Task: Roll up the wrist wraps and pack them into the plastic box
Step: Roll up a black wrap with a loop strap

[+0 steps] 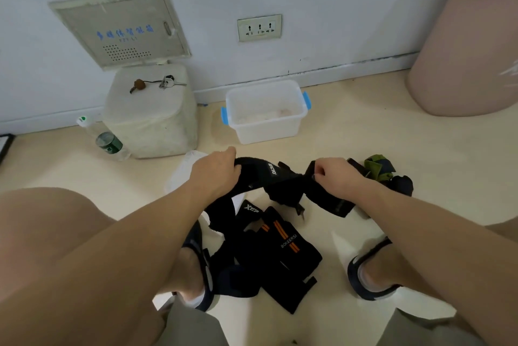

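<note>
On the floor [364, 132], both hands, left [215, 174] and right [336, 176], pinch a wrap [274, 177] taut, likely for rolling; box [266, 110] waits open nearby.

Cream floor [350, 132] bears plastic box [265, 121], loose wraps [280, 256], bottle [108, 141]

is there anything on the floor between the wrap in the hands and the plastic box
Nothing visible blocks it. The black wrist wrap, held by the left hand and right hand, hangs just in front of the open plastic box, with only bare floor between. The white stool stands off to the box's left.
</note>
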A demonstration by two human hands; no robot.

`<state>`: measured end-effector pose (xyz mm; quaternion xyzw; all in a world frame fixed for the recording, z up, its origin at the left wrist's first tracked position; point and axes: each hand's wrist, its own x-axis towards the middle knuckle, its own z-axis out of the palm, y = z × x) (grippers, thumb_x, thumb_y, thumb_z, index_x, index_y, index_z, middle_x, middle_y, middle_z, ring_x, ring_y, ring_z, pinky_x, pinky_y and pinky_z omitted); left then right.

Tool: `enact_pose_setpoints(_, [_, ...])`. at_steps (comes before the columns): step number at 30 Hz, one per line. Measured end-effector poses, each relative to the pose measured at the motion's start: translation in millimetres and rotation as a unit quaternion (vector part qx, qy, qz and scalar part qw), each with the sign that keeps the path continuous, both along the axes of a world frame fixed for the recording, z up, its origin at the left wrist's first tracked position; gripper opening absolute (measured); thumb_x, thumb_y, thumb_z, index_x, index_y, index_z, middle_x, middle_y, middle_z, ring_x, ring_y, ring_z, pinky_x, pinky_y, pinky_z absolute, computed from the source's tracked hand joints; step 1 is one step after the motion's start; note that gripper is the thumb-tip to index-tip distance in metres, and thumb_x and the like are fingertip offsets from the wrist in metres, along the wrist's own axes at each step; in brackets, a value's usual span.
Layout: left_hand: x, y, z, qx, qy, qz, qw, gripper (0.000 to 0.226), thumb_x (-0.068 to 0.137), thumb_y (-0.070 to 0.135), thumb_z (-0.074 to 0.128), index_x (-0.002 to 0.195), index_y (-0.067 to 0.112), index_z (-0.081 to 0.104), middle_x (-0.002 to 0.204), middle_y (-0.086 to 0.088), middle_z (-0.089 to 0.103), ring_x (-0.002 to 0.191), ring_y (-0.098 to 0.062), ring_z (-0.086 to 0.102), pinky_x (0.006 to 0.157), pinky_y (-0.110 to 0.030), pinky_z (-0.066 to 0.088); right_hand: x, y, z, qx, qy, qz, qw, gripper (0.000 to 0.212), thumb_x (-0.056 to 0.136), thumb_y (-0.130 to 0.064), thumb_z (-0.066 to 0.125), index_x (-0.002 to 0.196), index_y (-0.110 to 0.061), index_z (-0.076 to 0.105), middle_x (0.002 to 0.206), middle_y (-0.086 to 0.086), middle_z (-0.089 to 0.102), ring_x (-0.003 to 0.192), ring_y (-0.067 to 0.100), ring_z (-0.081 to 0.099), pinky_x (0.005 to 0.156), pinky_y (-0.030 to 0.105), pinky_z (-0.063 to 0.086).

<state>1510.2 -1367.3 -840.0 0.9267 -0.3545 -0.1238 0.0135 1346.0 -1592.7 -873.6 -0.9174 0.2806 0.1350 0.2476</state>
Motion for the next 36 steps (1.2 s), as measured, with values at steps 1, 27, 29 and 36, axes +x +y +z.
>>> enact_pose_setpoints(1, [2,0,0,-0.004,-0.025,-0.002,1.0,0.016,0.106,0.027,0.042,0.102,0.012,0.043,0.085,-0.004,0.053,0.077,-0.026,0.051,0.063,-0.037,0.036,1,-1,1,-0.013,-0.006,-0.005,1.0,0.014,0.103,-0.018,0.049,0.091,-0.013,0.054,0.094,0.008,0.062,0.087,0.031,0.059,0.071,0.037,0.047])
enact_pose_setpoints(27, [35,33,-37,0.123,0.002,0.144,0.982,0.007,0.097,0.01,0.045,0.103,0.01,0.042,0.075,0.0,0.038,0.077,-0.025,0.049,0.062,-0.032,0.032,8,-30,-37,0.024,0.043,-0.151,0.987,0.021,0.103,-0.019,0.05,0.104,-0.001,0.06,0.098,0.015,0.063,0.091,0.033,0.06,0.072,0.035,0.046])
enact_pose_setpoints(29, [38,37,-41,0.131,-0.009,0.166,0.977,0.016,0.096,0.009,0.048,0.111,0.006,0.044,0.075,-0.001,0.038,0.072,-0.024,0.048,0.06,-0.031,0.03,10,-31,-46,0.027,0.057,-0.164,0.984,0.019,0.103,-0.016,0.049,0.1,0.0,0.057,0.095,0.016,0.061,0.084,0.031,0.058,0.068,0.034,0.045])
enact_pose_setpoints(36, [38,45,-69,0.153,0.068,0.143,0.976,0.049,0.097,0.019,0.046,0.142,0.015,0.028,0.134,-0.017,0.044,0.116,-0.039,0.051,0.081,-0.042,0.037,19,-27,-66,0.031,0.14,-0.136,0.98,0.016,0.104,-0.015,0.045,0.099,-0.002,0.053,0.102,0.014,0.063,0.09,0.026,0.064,0.073,0.031,0.051])
